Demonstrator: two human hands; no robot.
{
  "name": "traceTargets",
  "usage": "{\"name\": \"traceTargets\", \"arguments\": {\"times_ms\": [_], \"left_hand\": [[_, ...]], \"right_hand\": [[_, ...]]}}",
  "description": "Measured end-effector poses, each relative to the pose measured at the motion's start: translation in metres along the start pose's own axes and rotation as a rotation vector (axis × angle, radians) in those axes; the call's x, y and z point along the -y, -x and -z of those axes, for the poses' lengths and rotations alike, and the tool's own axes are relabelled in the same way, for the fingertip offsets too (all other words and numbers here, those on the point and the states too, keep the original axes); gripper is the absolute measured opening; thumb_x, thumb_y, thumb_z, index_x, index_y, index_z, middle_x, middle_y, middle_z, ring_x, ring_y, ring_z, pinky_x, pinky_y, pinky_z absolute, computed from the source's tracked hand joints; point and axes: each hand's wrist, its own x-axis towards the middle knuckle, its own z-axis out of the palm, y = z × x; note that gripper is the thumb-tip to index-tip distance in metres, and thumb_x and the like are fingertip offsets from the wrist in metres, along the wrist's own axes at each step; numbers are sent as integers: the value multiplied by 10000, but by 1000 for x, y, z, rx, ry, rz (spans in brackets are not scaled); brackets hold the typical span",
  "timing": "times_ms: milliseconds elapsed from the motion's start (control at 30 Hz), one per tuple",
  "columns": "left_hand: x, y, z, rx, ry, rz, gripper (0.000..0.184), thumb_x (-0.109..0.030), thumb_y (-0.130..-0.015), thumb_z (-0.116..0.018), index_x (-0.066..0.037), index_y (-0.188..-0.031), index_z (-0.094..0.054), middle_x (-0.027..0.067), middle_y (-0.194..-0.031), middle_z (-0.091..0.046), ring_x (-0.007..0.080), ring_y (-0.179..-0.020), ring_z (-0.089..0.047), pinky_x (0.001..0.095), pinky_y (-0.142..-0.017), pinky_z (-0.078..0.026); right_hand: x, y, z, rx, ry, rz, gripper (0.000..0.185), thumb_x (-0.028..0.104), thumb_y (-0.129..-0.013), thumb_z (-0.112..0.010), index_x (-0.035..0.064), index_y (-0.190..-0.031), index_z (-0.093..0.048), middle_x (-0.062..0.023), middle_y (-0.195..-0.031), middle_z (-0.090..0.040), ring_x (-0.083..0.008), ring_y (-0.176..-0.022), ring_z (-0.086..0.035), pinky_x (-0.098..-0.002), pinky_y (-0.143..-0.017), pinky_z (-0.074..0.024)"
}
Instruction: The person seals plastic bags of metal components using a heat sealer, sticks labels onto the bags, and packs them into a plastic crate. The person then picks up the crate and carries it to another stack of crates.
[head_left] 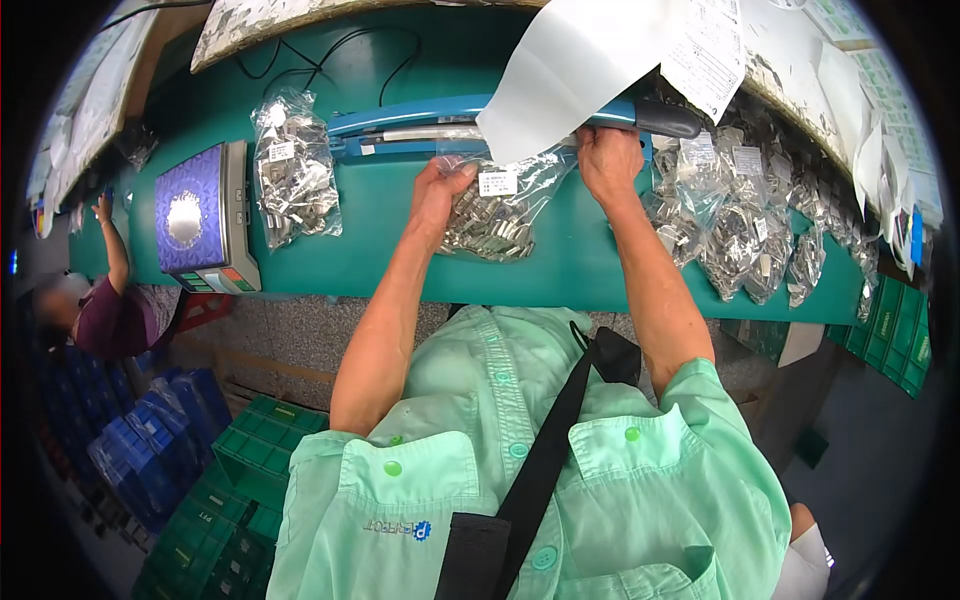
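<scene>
A clear plastic bag of metal parts (490, 226) with a white label lies at the front of a blue heat sealer (400, 117). My left hand (437, 195) is closed on the bag's upper left edge, thumb on top. At the bag's upper right corner, my right hand (610, 162) is closed with its fingertips partly hidden against the sealer arm. The sealer's black handle (668, 119) is just beyond that hand. A loose white sheet (560, 75) hangs over the sealer's middle and covers the bag's top edge.
Another labelled bag (296, 175) lies left of the sealer, beside a purple-topped weighing scale (205, 215). Several filled bags (740, 220) are heaped at right on the green table (370, 270). A co-worker (115, 305) is at far left. Green crates (890, 335) stand below the table.
</scene>
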Motion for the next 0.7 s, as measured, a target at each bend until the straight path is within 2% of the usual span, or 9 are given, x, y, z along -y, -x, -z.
{"name": "traceTargets", "arguments": {"times_ms": [233, 433, 467, 567, 700], "left_hand": [[-9, -1, -5, 2, 0, 23, 382, -193, -863, -716, -16, -1188, -621, 95, -1100, -679, 206, -1012, -614, 333, -928, -457], [-4, -4, -2, 23, 56, -5, 345, -159, -854, -724, -12, -1157, -650, 104, -1080, -694, 209, -975, -639, 340, -908, -486], [-4, -4, -2, 27, 58, -8, 337, -156, -855, -723, -12, -1151, -653, 102, -1075, -695, 206, -968, -641, 339, -903, -489], [-3, -5, 1, 34, 47, -8, 320, -151, -861, -717, -11, -1143, -656, 99, -1070, -696, 203, -964, -641, 337, -895, -493], [-2, -5, 3, 45, 33, -17, 312, -150, -865, -713, -9, -1137, -655, 94, -1057, -695, 201, -960, -640, 335, -887, -495]], "right_hand": [[-10, 3, -14, -164, -233, 55, 164, 145, -802, -701, 50, -931, -730, -176, -1002, -670, -405, -961, -591, -491, -869, -474], [-1, 18, -9, -87, -392, -10, 103, 79, -830, -651, -6, -885, -671, -194, -922, -651, -394, -927, -589, -474, -838, -456], [1, 24, -6, -76, -445, -4, 54, 37, -855, -618, -16, -860, -625, -187, -882, -634, -380, -897, -585, -454, -812, -458], [14, 35, 11, -61, -616, 1, 37, 11, -880, -593, -18, -861, -605, -168, -857, -621, -340, -859, -582, -407, -794, -461], [26, 43, 29, -4, -785, 6, 59, 21, -909, -590, -16, -863, -589, -120, -848, -616, -249, -823, -563, -355, -775, -460]]}}
